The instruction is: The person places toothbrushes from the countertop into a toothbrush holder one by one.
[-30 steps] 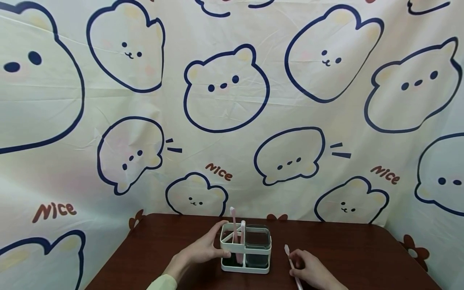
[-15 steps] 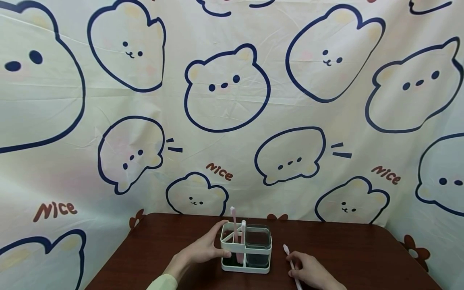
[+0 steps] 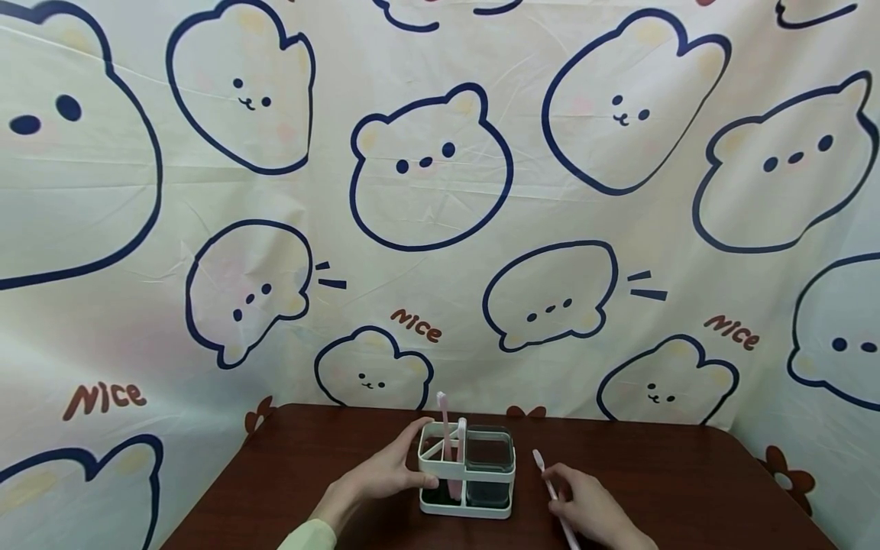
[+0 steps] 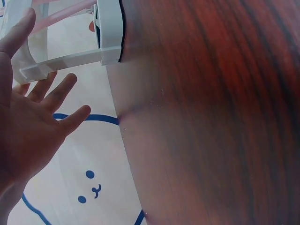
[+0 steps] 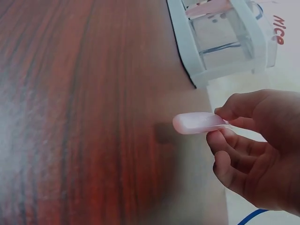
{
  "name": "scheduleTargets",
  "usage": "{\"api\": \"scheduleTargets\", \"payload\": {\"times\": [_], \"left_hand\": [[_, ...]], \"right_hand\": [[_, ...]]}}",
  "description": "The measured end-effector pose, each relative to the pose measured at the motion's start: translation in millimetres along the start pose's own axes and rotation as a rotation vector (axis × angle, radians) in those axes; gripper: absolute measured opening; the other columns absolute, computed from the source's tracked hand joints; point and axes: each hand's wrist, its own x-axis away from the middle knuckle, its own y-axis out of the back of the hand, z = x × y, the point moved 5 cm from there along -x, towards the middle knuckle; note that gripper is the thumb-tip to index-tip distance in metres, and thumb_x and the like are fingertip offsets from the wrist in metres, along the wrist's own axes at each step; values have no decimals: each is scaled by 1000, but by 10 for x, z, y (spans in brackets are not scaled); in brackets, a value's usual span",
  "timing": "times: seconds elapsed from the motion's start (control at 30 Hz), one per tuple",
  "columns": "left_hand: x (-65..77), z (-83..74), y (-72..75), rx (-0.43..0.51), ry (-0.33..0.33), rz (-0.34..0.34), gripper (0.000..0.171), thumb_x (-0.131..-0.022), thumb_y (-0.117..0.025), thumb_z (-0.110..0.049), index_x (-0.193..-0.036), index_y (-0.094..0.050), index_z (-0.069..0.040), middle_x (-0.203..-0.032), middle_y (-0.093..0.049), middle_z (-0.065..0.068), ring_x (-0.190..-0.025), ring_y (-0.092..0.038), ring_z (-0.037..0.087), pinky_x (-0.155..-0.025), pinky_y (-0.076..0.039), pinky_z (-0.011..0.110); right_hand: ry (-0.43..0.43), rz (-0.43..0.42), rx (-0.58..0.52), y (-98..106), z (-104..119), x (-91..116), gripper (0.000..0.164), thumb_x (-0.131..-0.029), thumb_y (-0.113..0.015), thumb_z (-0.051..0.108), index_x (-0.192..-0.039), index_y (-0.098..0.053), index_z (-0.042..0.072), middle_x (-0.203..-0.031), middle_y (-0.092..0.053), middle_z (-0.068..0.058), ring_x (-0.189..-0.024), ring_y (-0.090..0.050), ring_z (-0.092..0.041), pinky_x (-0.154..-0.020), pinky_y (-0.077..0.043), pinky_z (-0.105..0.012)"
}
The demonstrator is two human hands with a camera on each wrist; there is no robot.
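Note:
A white toothbrush holder (image 3: pixel 488 477) with a clear cup on its right side stands on the table. My left hand (image 3: pixel 385 470) grips its left side, thumb in front and fingers behind; in the left wrist view the thumb (image 4: pixel 21 30) overlaps the frame. One pink toothbrush (image 3: pixel 443 412) stands upright in the holder's left compartment, head up. To the right of the holder, my right hand (image 3: pixel 587 500) pinches a second pink toothbrush (image 3: pixel 539 461) between thumb and fingers, slanted with its head pointing away. Its rounded handle end (image 5: pixel 197 123) shows in the right wrist view.
The dark brown wooden table (image 3: pixel 330 435) reaches to a cloth backdrop (image 3: pixel 426 283) printed with bear faces, which hangs right behind its far edge. Table surface surrounds the holder on both sides.
My right hand has shifted slightly, and the toothbrush in it has swung so its head lies farther up and left. My left hand and the holder have stayed put.

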Motion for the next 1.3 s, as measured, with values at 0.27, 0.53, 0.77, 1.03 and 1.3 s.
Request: {"api": "scheduleTargets", "payload": {"times": [0.27,0.53,0.77,1.03,1.3], "left_hand": [[-3,4,-6,8,3,1,98,-83,-79,-39,-157,-18,-15,-158,-29,16,-138,-35,35,-109,-25,73],[-11,22,-37,18,9,12,98,-83,-79,-39,-157,-18,-18,-159,-27,16,-139,-33,35,-109,-24,73],[5,10,-13,18,17,6,96,-83,-80,-37,-156,-20,-20,-158,-29,14,-138,-34,34,-109,-23,74],[0,7,0,6,26,6,98,-82,-80,-38,-156,-19,-16,-158,-29,15,-137,-35,35,-109,-23,74],[-7,6,2,5,18,6,97,-83,-80,-39,-156,-20,-19,-158,-29,14,-137,-35,34,-109,-24,74]], "right_hand": [[38,-142,50,134,224,30,38,-85,-72,8,-122,-63,13,-79,-54,-1,-65,-50,-17,-54,-40,-26],[58,-304,63,263,474,71,41,-86,-72,10,-123,-63,25,-82,-53,4,-61,-44,-12,-52,-39,-25],[123,-375,64,339,731,89,43,-87,-72,10,-127,-63,25,-85,-56,4,-65,-48,-10,-53,-43,-23],[238,-469,55,394,1019,121,45,-87,-72,6,-128,-62,21,-88,-60,3,-69,-53,-7,-57,-49,-20],[288,-501,39,392,1213,124,47,-85,-72,2,-127,-61,19,-89,-62,1,-68,-56,-7,-61,-51,-17]]}}
